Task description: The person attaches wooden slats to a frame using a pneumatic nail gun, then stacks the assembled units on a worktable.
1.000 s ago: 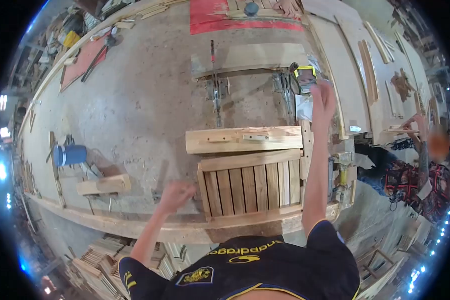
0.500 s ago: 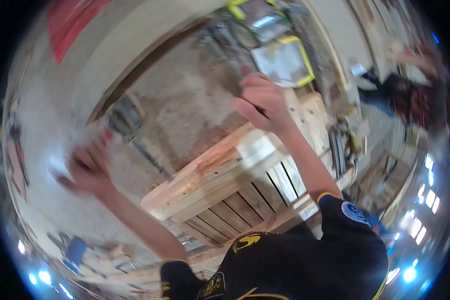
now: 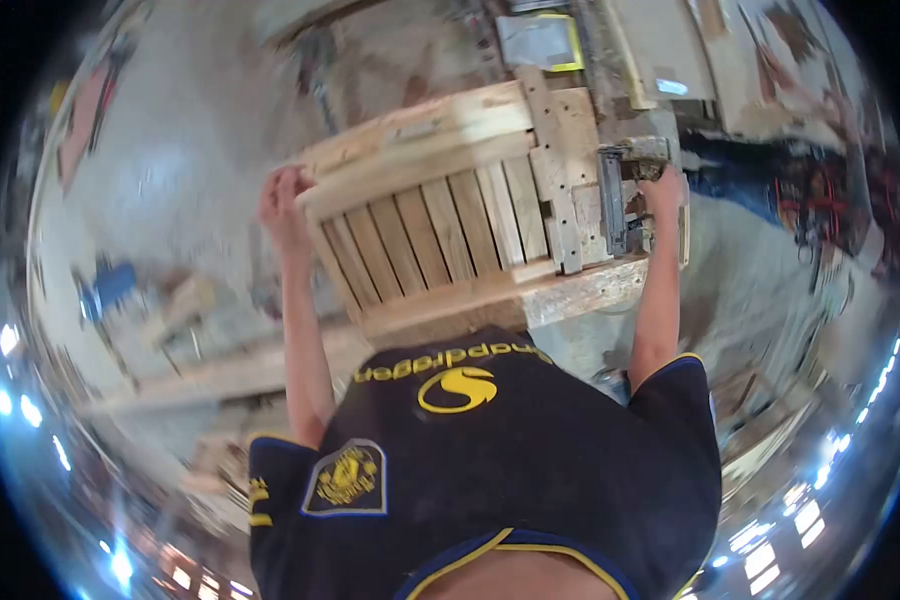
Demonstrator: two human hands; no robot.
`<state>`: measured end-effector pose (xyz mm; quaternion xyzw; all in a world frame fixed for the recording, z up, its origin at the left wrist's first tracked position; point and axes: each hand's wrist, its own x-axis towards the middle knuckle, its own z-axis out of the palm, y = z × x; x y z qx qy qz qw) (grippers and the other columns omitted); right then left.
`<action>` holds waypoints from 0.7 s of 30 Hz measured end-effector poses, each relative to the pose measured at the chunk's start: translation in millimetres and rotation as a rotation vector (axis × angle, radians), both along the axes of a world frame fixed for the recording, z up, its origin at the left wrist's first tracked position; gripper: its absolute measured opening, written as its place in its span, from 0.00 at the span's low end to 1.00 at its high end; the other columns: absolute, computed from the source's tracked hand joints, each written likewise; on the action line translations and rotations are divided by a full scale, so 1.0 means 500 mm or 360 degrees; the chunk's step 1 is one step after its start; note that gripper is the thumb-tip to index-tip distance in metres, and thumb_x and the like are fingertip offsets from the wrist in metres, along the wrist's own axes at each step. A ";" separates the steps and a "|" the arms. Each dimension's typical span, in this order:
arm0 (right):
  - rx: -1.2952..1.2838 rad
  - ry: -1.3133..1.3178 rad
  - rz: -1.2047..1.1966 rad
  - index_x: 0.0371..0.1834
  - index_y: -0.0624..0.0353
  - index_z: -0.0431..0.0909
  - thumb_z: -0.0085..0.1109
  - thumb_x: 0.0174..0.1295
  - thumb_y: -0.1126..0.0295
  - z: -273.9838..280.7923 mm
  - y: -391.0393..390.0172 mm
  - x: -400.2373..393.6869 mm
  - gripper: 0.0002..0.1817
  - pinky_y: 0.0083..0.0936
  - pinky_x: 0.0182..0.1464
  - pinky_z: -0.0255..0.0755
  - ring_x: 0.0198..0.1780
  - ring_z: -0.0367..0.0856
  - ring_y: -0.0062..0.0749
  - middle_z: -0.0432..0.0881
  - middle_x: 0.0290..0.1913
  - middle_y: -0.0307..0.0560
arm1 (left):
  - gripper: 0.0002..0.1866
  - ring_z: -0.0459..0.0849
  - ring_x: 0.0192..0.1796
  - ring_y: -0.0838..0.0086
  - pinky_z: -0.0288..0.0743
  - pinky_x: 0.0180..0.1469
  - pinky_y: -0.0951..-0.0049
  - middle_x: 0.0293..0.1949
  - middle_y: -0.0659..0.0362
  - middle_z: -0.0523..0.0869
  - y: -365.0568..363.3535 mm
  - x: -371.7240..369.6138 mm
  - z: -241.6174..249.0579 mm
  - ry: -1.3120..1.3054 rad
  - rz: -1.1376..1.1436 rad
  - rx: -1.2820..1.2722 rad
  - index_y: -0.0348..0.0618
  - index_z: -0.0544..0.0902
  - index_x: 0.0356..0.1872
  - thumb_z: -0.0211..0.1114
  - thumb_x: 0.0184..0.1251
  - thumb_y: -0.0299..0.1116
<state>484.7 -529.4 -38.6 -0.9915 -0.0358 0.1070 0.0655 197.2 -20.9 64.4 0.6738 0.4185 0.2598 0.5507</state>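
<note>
A slatted wooden panel (image 3: 432,240) with a thick frame lies on the bench in front of me. My left hand (image 3: 286,198) is at its far left corner, fingers bent against the end of the frame rail. Off to the right, my right hand (image 3: 662,190) has its fingers curled at a dark nail gun (image 3: 613,205) with a long grey magazine. That tool rests at the bench's right end, and part of its handle is hidden by the hand. A perforated wooden strip (image 3: 558,190) stands between the panel and the tool.
A paper sheet with a yellow edge (image 3: 540,42) lies at the back. Another person in jeans (image 3: 735,180) is at the right. Blue (image 3: 110,288) and wooden items lie on the floor at left. A bench edge board (image 3: 590,290) runs along my front.
Both hands have come away from the far side: the left to the panel's corner, the right to the nail gun. The view has turned, and the panel appears higher and more level.
</note>
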 end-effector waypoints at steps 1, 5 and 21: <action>-0.0136 0.0055 0.0016 0.43 0.62 0.77 0.69 0.34 0.59 -0.002 0.004 0.014 0.30 0.37 0.50 0.72 0.46 0.79 0.52 0.81 0.42 0.57 | 0.11 0.79 0.30 0.77 0.72 0.38 0.77 0.25 0.60 0.82 -0.020 -0.053 -0.011 0.0132 -0.0060 0.0073 0.37 0.83 0.33 0.58 0.66 0.34; -0.0095 0.0410 0.0026 0.35 0.68 0.78 0.69 0.36 0.60 0.059 -0.001 0.015 0.25 0.36 0.43 0.76 0.41 0.82 0.49 0.83 0.36 0.56 | 0.10 0.81 0.29 0.74 0.72 0.36 0.75 0.25 0.57 0.83 0.004 -0.259 -0.074 0.0718 -0.0002 0.0659 0.39 0.84 0.33 0.59 0.64 0.35; 0.1405 0.1255 -0.0579 0.33 0.61 0.72 0.61 0.56 0.68 0.208 0.334 -0.220 0.10 0.29 0.13 0.62 0.11 0.67 0.27 0.69 0.15 0.41 | 0.13 0.74 0.22 0.79 0.70 0.30 0.76 0.18 0.60 0.79 0.033 -0.408 -0.115 0.0784 0.0267 0.0470 0.38 0.84 0.33 0.65 0.57 0.39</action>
